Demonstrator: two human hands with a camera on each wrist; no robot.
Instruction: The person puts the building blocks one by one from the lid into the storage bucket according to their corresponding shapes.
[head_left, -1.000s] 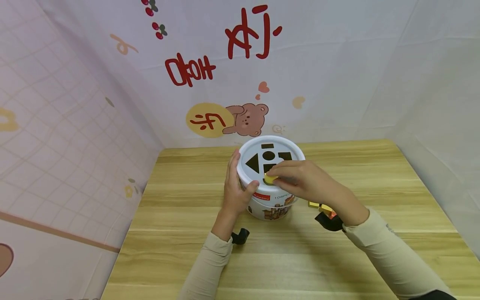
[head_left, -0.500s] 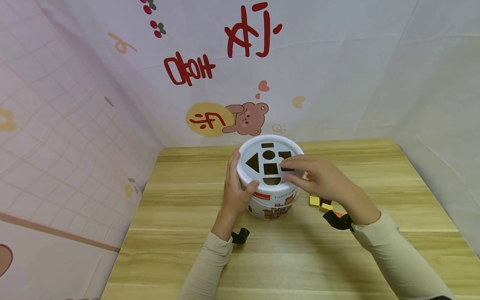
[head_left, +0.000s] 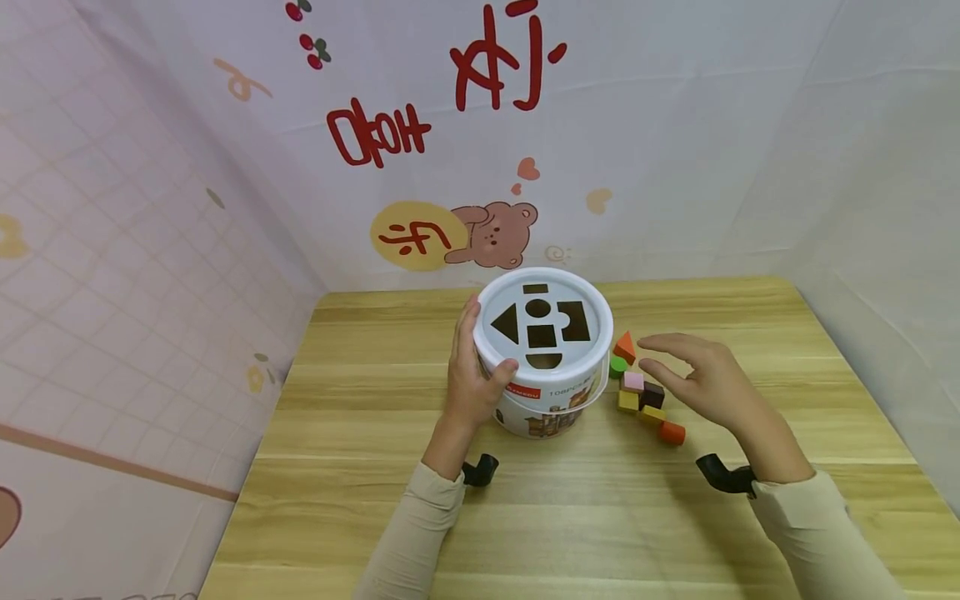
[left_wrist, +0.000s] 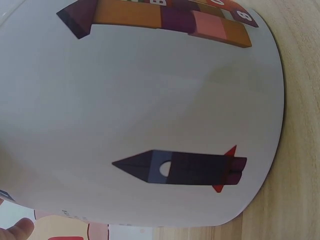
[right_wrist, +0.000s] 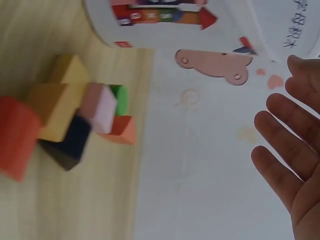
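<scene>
A white lidded bucket [head_left: 551, 400] with shape-cut holes in its lid [head_left: 483, 342] stands on the wooden table. My left hand [head_left: 474, 383] holds its left side, fingers along the rim and thumb at the front edge. The left wrist view is filled by the bucket's printed wall [left_wrist: 150, 100]. Right of the bucket, my right hand [head_left: 712, 383] hovers with nothing in it, fingers spread apart in the right wrist view. Nearest to it lie an orange triangular block [head_left: 625, 347], a green round block [head_left: 618, 367], a pink block [head_left: 632, 382] and a dark block [head_left: 652, 395].
Yellow blocks [head_left: 628, 402] and a red-orange cylinder [head_left: 672, 432] lie in the same small group on the table [head_left: 570, 517]. The bucket's white handle [head_left: 602, 387] hangs down its right side. A printed cloth wall [head_left: 660, 150] rises behind the table.
My right hand pinched a yellow block at the lid's front hole; it then lost sight of the block and moved right, over the loose blocks. My left hand stays on the bucket.
</scene>
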